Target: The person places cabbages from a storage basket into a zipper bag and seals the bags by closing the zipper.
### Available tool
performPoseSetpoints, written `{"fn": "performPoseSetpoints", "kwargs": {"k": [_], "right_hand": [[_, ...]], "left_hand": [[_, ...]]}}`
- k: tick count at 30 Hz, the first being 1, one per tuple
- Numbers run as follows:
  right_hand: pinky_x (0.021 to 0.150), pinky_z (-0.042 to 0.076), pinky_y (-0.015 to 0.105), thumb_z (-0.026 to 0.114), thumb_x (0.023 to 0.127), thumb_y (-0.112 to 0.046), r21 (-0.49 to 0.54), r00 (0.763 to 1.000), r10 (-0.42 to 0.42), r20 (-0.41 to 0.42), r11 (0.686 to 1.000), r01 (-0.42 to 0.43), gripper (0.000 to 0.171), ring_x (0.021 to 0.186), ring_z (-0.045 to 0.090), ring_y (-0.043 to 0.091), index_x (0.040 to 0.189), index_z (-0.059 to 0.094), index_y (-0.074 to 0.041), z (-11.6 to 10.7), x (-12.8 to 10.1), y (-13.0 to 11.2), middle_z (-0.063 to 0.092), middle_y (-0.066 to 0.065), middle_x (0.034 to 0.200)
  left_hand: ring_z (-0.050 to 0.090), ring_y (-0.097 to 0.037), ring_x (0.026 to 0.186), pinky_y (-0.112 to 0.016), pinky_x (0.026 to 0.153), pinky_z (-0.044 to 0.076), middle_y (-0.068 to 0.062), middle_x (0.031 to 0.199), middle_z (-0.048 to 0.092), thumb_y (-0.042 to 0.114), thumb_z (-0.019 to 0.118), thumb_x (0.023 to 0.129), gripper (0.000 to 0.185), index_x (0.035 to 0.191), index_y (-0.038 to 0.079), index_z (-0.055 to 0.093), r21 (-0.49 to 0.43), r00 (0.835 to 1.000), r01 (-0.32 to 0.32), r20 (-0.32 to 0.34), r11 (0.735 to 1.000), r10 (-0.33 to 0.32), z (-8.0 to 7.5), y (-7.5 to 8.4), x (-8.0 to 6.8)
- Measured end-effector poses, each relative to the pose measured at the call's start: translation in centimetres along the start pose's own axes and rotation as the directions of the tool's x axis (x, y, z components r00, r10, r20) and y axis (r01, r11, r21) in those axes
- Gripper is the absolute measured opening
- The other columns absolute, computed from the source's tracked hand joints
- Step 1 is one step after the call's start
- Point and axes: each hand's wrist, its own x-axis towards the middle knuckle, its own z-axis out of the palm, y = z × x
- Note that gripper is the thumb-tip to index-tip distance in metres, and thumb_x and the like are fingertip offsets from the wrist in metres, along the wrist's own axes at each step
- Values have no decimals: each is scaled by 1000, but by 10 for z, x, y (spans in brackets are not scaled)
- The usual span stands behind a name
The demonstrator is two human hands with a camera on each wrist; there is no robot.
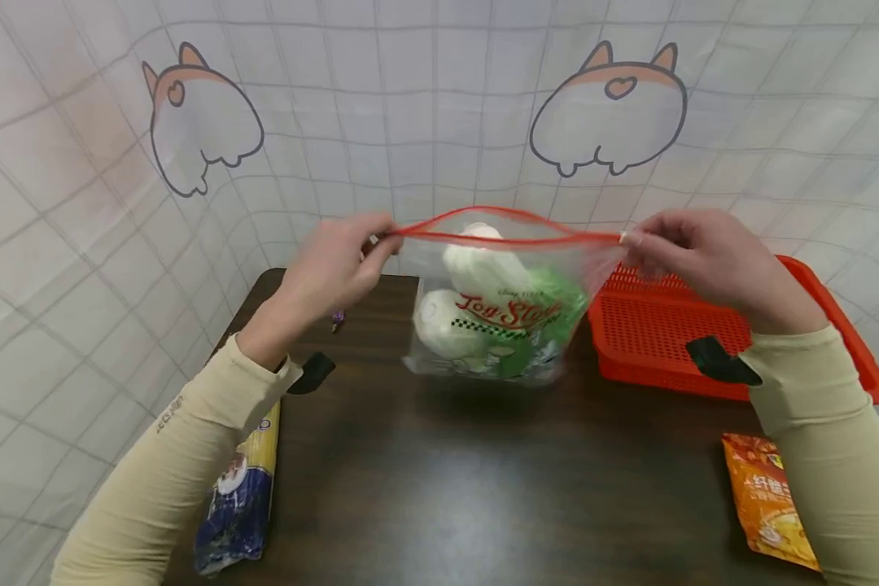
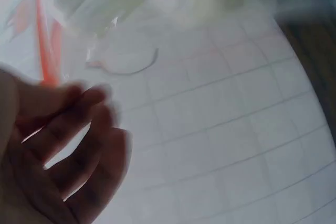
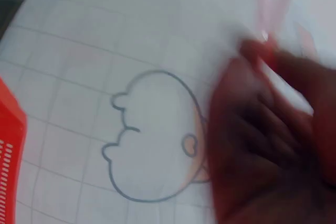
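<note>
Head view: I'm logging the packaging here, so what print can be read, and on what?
"Toy Story", red script: on the clear zip bag, pinched by left hand and right hand.
Orange snack packet: characters too small to read.
Blue noodle packet: print too blurred.

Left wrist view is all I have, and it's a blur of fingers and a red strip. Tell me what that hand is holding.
Observer: The left hand pinches one end of the red zip strip of a clear zip bag; the head view shows it plainly.
Operator: Report the other hand.
Observer: The right hand pinches the opposite end, so the strip is stretched between them above the table.
Operator: Give me the contents.
Observer: White rounded items and something green behind printed red lettering.
Operator: List what's beside it.
Observer: A red basket stands right of the bag.
</note>
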Motion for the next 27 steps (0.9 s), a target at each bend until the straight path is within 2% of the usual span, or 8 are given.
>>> {"fn": "performPoseSetpoints", "kwargs": {"k": [1,3,8,12,16,20,23,27], "right_hand": [[63,50,27,60,97,-37,3,1000,5,26,1000,-5,29,75,61,19,101,71,-11,0,0,0,68,4,82],[64,52,28,61,97,-37,-9,997,-2,77,1000,3,27,75,62,19,99,71,-12,1,0,1,68,2,81],[58,48,27,62,96,-37,-3,1000,-8,-27,1000,7,27,69,62,18,100,71,-12,4,-1,-1,68,2,76],[61,51,22,65,95,-36,13,1000,-7,9,1000,6,25,71,65,15,99,71,-12,3,-2,-2,69,2,79],[69,54,20,67,94,-30,56,996,-16,85,998,11,21,79,69,14,101,70,-11,5,-2,-4,71,1,88],[74,54,21,67,94,-24,101,991,-49,121,994,37,15,86,68,14,105,70,-13,6,-5,4,71,0,96],[73,53,21,67,94,-25,77,996,-59,70,996,53,13,85,65,14,103,70,-17,6,-7,10,68,0,97],[69,49,19,69,92,-23,24,995,-96,-19,995,96,10,86,56,15,101,73,-20,8,-7,16,65,-1,101]], "left_hand": [[51,-16,58,-32,52,39,2,74,62,18,59,97,12,96,13,70,-17,1000,11,-28,1000,-11,-2,-1,0],[51,-15,58,-32,53,40,2,73,62,18,60,97,11,93,13,70,-16,999,19,-30,1000,-19,-4,-2,-1],[63,-14,68,-32,57,44,2,81,69,19,60,96,12,92,13,70,-40,999,12,-32,999,-13,-2,-7,-2],[64,-11,70,-32,56,46,4,82,70,18,62,95,10,94,16,72,-23,999,-17,-39,1000,17,1,-8,-5],[63,-10,67,-32,54,46,4,82,71,20,62,95,10,95,17,72,-44,1000,11,-14,999,-11,4,-12,-10],[58,-14,60,-33,52,45,2,82,69,22,60,97,12,95,17,71,-151,997,67,50,986,-60,7,-17,-7],[56,-16,59,-34,52,44,2,77,67,23,59,98,14,93,17,71,-215,992,99,93,972,-81,8,-22,-5],[59,-13,67,-34,59,45,4,75,66,23,58,98,15,91,16,70,-230,987,114,138,966,-84,7,-28,-3]]}}
